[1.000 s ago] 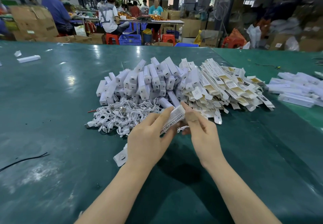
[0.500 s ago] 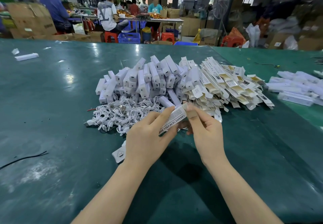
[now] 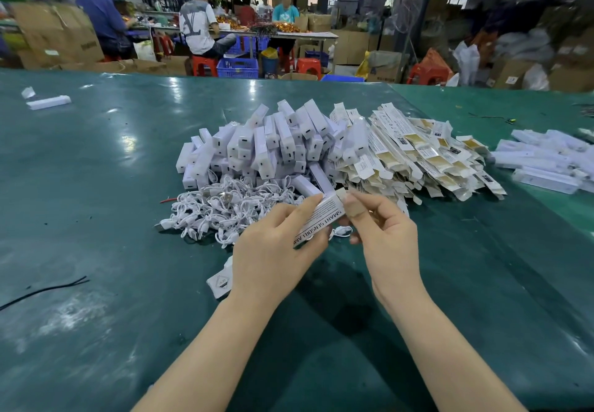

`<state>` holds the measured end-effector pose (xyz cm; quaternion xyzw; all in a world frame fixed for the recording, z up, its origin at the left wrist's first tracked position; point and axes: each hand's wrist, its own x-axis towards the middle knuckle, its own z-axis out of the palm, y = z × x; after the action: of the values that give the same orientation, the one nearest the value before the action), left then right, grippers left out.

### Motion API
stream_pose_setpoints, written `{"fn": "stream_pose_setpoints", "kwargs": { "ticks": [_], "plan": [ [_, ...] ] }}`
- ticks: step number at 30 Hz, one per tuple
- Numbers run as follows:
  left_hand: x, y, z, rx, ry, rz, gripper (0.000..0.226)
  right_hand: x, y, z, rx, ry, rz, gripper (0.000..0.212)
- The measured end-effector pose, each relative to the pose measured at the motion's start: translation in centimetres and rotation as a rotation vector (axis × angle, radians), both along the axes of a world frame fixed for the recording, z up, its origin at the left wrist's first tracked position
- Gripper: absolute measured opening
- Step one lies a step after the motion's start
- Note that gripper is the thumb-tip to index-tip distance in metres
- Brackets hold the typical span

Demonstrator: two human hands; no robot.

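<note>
A wide green table [image 3: 96, 218] fills the near and middle ground. In its middle lies a heap of white lamp units [image 3: 273, 145], and just right of it, touching, a fanned heap of flat cartons [image 3: 418, 157] printed white and tan. On the near side of the lamp units sprawls a tangle of white cables [image 3: 225, 209]. At the far right edge sits a smaller pile of closed white boxes [image 3: 546, 164], well apart from the heaps.

Near the cables, both hands hold one long printed carton [image 3: 323, 218] above the table, tilted with its far end up and to the right. The left hand [image 3: 273, 251] wraps its curled fingers round the carton's middle. The right hand [image 3: 382, 238] pinches the carton's far end flap between thumb and forefinger, the other fingers curled in.

A lone white box [image 3: 48, 102] lies at the far left, and a thin black wire [image 3: 41, 291] at the near left.
</note>
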<state>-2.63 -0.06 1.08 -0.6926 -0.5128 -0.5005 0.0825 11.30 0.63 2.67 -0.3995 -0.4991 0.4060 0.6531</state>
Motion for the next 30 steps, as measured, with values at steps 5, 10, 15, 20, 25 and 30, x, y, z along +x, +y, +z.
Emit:
{"fn": "stream_pose_setpoints", "kwargs": {
  "ticks": [5, 10, 15, 20, 25, 30],
  "plan": [
    [0.0, -0.1, 0.0, -0.003, 0.019, 0.004, 0.04, -0.2, -0.1, -0.4, 0.033, -0.069, -0.069, 0.01],
    [-0.1, -0.2, 0.1, 0.015, 0.017, 0.014, 0.041, -0.5, -0.4, -0.4, 0.097, -0.164, -0.061, 0.01],
    [-0.6, 0.0, 0.0, 0.036, 0.059, -0.033, 0.04, -0.4, -0.4, -0.4, 0.038, -0.124, 0.097, 0.01],
    [-1.0, 0.3, -0.1, 0.178, 0.126, 0.015, 0.034, -0.4, -0.5, -0.2, 0.078, -0.078, 0.144, 0.014],
    [-0.2, 0.1, 0.1, 0.301, 0.023, 0.22, 0.025, 0.0, -0.4, 0.4, 0.17, 0.157, -0.124, 0.037],
    [-0.3, -0.4, 1.5, -0.388, -0.703, -0.394, 0.019, 0.6, 0.1, 0.4, 0.174, 0.161, 0.015, 0.051]
  ]
}}
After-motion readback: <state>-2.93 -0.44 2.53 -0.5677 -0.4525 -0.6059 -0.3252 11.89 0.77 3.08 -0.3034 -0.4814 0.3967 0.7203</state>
